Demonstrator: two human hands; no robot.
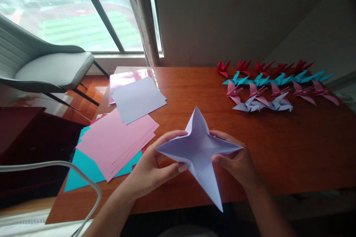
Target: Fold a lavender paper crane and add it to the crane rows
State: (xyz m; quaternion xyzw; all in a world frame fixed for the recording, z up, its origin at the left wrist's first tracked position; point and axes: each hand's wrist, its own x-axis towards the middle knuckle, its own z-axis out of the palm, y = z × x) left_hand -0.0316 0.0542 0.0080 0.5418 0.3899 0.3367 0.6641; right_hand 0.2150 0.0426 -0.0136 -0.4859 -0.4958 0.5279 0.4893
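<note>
"Lilac paper (198, 152) sits nearest; what shape does it have?"

"Four points, like an open star, with a hollow middle. It is held up over the near edge of the table (189, 100), its longest point reaching past that edge."

"And the grip on each side?"

"Closed on the paper, both of them. The left hand (148, 168) has the left side between thumb and fingers; the right hand (237, 161) does the same on the right."

"What lies to the left?"

"A white tube (93, 189) curves in at the near corner. Behind it, blue sheets (83, 170) poke out from under fanned pink sheets (119, 137). Farther back, pale sheets (139, 100) overlap the pink ones and a shiny packet (125, 76)."

"And to the right?"

"Folded birds in rows, well apart from the hands: pale birds (250, 106) first, then pink birds (233, 92), blue birds (261, 79), and red birds (222, 69) farthest."

"Beyond the table?"

"A grey chair (55, 68), a curtain (140, 11), and a window (63, 18) showing a striped green field (78, 29), rather blurred."
</note>
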